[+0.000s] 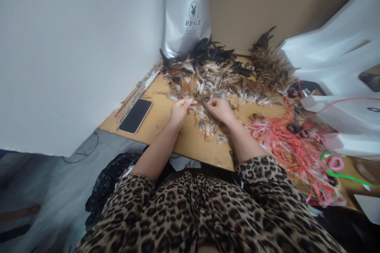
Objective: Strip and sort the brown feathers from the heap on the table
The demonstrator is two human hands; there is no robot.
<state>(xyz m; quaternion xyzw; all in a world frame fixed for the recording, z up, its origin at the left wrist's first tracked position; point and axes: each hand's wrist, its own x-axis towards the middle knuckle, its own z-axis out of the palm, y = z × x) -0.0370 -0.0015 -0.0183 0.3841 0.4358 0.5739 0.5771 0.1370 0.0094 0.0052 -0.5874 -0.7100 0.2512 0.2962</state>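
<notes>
My left hand (181,110) pinches a small brown feather bunch (187,87) by its lower end, the tips fanning upward. A short way to its right, my right hand (220,110) is closed with fingertips pressed together at the edge of the feather pile; what is in them, if anything, I cannot make out. Behind both hands spreads a big pile of brown and white feathers (213,75), with black feathers (208,49) along its back. Loose feather bits (207,124) lie on the wooden table (204,150) between my forearms.
A phone (135,116) lies left of my hands. Tangled red ribbon strips (285,146) cover the table's right side, with scissors (295,126) among them. A white bag (188,12) stands at the back, and white bags (335,55) crowd the right. A pale panel (74,55) borders the left.
</notes>
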